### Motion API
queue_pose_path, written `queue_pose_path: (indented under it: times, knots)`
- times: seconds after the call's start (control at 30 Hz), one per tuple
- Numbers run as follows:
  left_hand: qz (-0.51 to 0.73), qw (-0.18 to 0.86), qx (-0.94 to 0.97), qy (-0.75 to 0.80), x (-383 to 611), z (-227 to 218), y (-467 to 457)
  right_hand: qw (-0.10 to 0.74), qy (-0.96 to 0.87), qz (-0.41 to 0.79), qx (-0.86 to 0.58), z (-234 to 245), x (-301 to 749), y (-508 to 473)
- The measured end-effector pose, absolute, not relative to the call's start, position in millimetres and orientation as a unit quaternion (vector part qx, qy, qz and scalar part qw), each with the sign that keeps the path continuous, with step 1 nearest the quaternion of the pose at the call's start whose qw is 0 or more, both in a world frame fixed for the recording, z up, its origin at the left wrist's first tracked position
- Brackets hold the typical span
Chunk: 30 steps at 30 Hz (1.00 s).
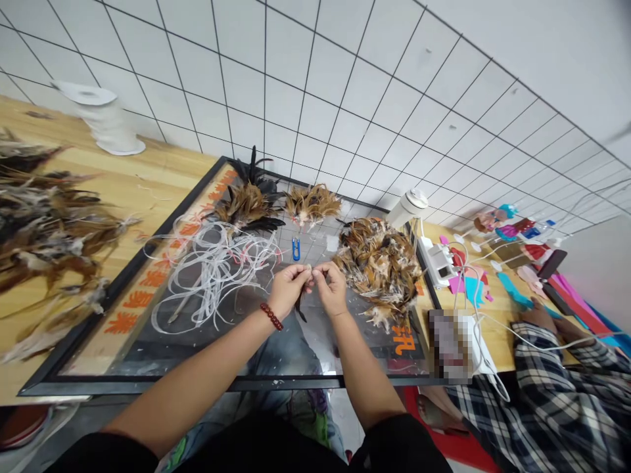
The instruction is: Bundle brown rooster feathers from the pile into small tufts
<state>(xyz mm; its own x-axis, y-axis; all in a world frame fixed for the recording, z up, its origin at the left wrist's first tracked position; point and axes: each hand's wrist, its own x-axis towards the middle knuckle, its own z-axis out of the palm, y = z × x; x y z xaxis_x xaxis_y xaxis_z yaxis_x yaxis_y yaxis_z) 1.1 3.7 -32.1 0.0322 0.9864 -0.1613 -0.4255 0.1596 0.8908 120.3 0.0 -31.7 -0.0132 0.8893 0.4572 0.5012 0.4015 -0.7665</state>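
Observation:
My left hand (288, 288), a red bead bracelet on its wrist, is closed in a pinch, fingertips against those of my right hand (332, 289). A thin dark feather (300, 307) hangs down from between the left fingers. What the right fingertips pinch is too small to make out. Just beyond lie blue thread snips (296, 249). A loose tangle of clear plastic strip (211, 276) lies left of my hands. On the right is a big heap of brown feathers (379, 263); a smaller brown bunch (311, 202) and a brown and black bunch (249, 200) lie farther back.
The black-framed board (315, 381) lies on a wooden table (162, 171). More feathers (44, 230) and a white spool (106, 118) are at left. A white cup (408, 207), power strip (438, 261) and cables stand right, near a co-worker's plaid sleeve (539, 345).

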Motion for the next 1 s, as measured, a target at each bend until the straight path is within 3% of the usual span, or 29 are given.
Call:
queue_pose_path:
  times: [0.3,0.5,0.67,1.0]
  knots:
    - [0.504,0.68,0.341,0.409,-4.6,-24.4,3.6,0.536,-0.631,0.228,-0.512,-31.6,119.9,2.5]
    - [0.461,0.702,0.356,0.409,-7.5,-20.1,2.2,0.565,-0.584,0.323,-0.484,-38.9,128.3,7.9]
    - [0.448,0.707,0.371,0.402,-8.8,-20.3,1.4,0.549,-0.608,0.362,-0.446,-38.5,126.9,6.6]
    - [0.451,0.694,0.406,0.387,-9.0,-23.8,1.9,0.575,-0.558,0.344,-0.49,-38.2,120.0,4.5]
